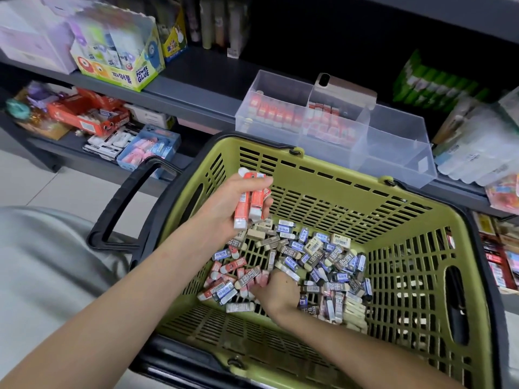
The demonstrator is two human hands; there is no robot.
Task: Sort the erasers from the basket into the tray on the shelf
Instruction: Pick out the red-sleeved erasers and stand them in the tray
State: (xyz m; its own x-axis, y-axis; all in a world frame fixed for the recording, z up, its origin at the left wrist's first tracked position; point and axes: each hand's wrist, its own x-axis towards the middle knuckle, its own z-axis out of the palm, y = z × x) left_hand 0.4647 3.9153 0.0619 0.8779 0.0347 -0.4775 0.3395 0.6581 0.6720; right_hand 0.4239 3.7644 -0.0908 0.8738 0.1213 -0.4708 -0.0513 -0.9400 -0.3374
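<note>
Mid-frame, the left hand [224,209] clutches a bundle of red erasers [242,204]. Lower down, the right hand [278,293] digs its fingers into the basket [309,171] pile [323,256], grip unclear. Likely light, stiff, slick-sleeved blocks, so pinch the long sides.

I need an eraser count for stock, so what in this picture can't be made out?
Head view, red-sleeved erasers in the left hand: number unclear, fingers cover some.
Head view, right hand: fingertips buried in the loose eraser pile, so any grip is hidden.
Head view, clear plastic tray: print on stocked erasers too small and blurred.
Head view, green plastic basket: near corner cut by bottom edge.
</note>
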